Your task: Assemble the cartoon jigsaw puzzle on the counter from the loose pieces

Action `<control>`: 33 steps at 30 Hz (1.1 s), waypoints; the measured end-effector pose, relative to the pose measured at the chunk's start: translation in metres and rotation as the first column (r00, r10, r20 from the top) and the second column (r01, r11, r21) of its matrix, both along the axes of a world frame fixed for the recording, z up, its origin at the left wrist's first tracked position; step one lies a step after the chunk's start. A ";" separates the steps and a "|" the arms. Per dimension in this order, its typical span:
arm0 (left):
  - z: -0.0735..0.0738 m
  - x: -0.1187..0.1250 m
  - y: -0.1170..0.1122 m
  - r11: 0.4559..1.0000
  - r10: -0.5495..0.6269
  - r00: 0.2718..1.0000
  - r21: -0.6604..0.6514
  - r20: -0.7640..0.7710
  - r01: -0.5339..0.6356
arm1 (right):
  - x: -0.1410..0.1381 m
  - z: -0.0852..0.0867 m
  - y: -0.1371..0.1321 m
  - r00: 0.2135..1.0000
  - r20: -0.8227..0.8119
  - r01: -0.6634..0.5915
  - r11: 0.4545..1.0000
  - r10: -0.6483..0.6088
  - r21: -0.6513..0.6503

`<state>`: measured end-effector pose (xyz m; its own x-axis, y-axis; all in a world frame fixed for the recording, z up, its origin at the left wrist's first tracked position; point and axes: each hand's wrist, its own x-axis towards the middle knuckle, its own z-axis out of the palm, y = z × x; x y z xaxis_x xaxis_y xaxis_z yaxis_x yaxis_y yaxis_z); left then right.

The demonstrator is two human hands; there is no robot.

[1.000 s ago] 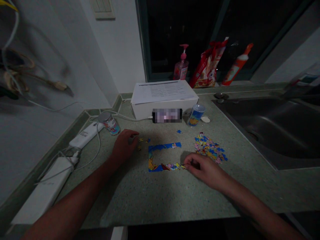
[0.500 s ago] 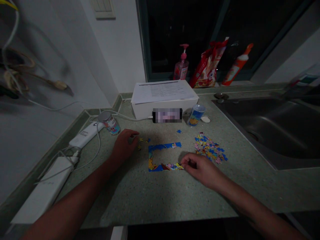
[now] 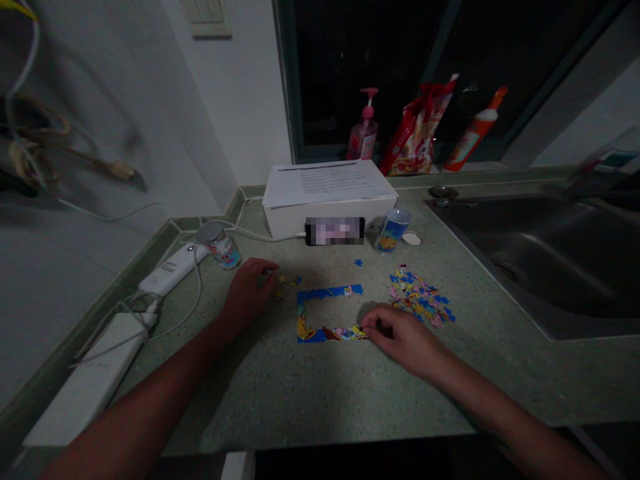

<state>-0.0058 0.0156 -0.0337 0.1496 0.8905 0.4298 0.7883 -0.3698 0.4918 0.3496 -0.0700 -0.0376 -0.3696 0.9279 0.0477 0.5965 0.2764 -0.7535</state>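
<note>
"Where did the jigsaw lie?"

"A partly built jigsaw frame point(image 3: 327, 291) lay flat on the speckled green surface point(image 3: 325, 407). It had a blue top row, a short left side and a longer bottom row, and it was open on the right."

"What was the right hand doing?"

"The right grip point(image 3: 400, 337) was pressed together at the right end of the frame's bottom row, pinching a small puzzle piece point(image 3: 362, 332) there."

"And the left?"

"The left grip point(image 3: 247, 293) lay left of the frame, its fingers curled and resting on the surface. I couldn't tell whether it held anything. A few loose yellow pieces point(image 3: 283, 279) lay just beside its fingertips, between it and the frame."

"Any other pieces?"

"A heap of loose pieces point(image 3: 420, 297) lay right of the frame, and a single blue piece point(image 3: 358, 263) sat just above the top row."

"What stood beyond the frame?"

"Behind it was a white box point(image 3: 327, 217) with printed papers point(image 3: 325, 181) on top. A blue-labelled cup point(image 3: 393, 230) stood up and to the right, and a tin can point(image 3: 219, 247) stood further left. A steel sink point(image 3: 525, 267) was set into the surface well to the right, and a white power strip point(image 3: 87, 377) lay well to the left."
</note>
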 end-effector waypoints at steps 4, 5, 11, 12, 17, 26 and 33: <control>0.000 0.000 0.000 1.000 0.004 1.000 0.007 0.000 -0.004 | 0.003 0.004 -0.002 1.000 0.007 -0.009 0.999 0.009 0.032; 0.000 0.000 0.000 1.000 0.004 1.000 0.006 0.001 -0.004 | 0.004 0.005 -0.003 1.000 0.014 -0.016 0.999 0.015 0.043; 0.002 0.000 -0.001 1.000 0.004 1.000 -0.018 -0.004 -0.005 | 0.006 0.007 -0.006 0.994 0.073 -0.090 0.994 0.086 0.057; 0.003 0.001 -0.001 1.000 0.003 1.000 -0.016 -0.002 -0.003 | 0.005 0.007 -0.006 0.992 0.088 -0.091 0.994 0.086 0.056; 0.004 0.002 -0.001 1.000 0.005 1.000 -0.018 -0.001 -0.005 | 0.004 0.009 -0.006 0.988 0.122 -0.100 0.993 0.091 0.068; 0.002 0.002 -0.001 1.000 -0.001 1.000 -0.008 0.010 0.001 | 0.004 0.006 -0.006 0.989 0.097 -0.120 0.989 0.112 0.082; 0.000 0.000 0.000 1.000 -0.002 1.000 -0.014 -0.002 0.002 | 0.003 0.007 -0.006 0.990 0.105 -0.105 0.992 0.097 0.067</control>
